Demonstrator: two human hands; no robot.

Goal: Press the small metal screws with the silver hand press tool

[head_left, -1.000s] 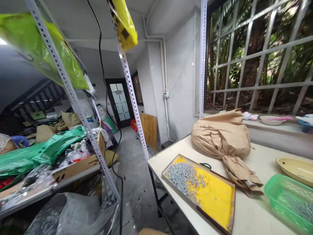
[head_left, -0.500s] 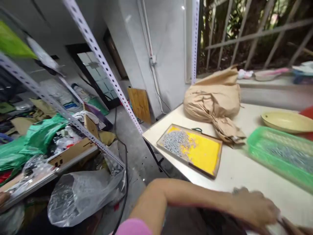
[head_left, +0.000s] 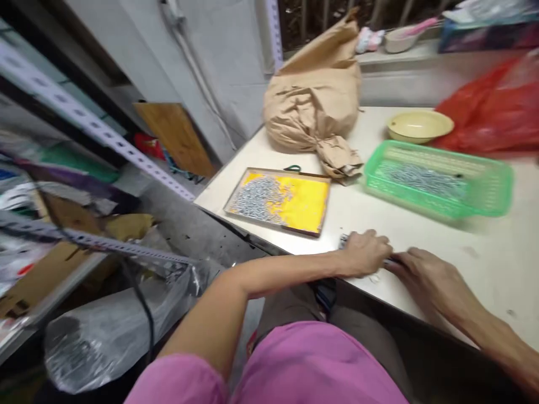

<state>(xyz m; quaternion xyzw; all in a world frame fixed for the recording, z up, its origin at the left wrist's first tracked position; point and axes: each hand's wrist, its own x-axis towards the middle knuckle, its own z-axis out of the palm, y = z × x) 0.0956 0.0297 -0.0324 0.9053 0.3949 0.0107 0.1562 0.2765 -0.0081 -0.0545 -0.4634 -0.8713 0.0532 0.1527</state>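
My left hand (head_left: 365, 253) is closed at the table's front edge, its fingers curled around something hidden. A small patterned or metallic piece (head_left: 343, 241) shows at its wrist side, too blurred to name. Close by on the right, my right hand (head_left: 429, 278) has its fingers pinched together, pointing at the left hand. Between the two hands a small dark, thin item (head_left: 391, 260) shows, its kind unclear. Beyond my left hand lies a shallow tray (head_left: 322, 216) with a yellow bottom and many small grey metal pieces (head_left: 256, 199).
A green plastic basket (head_left: 490, 193) with more grey metal pieces stands beyond my right hand. Behind are a cream oval bowl (head_left: 421, 126), a red plastic bag (head_left: 492, 115) and a large brown paper sack (head_left: 314, 106). A dark-green handle (head_left: 292, 168) lies behind the tray.
The view has swung right and down, so the hands, basket and bowl now show more fully. Both hands remain close together at the table edge.
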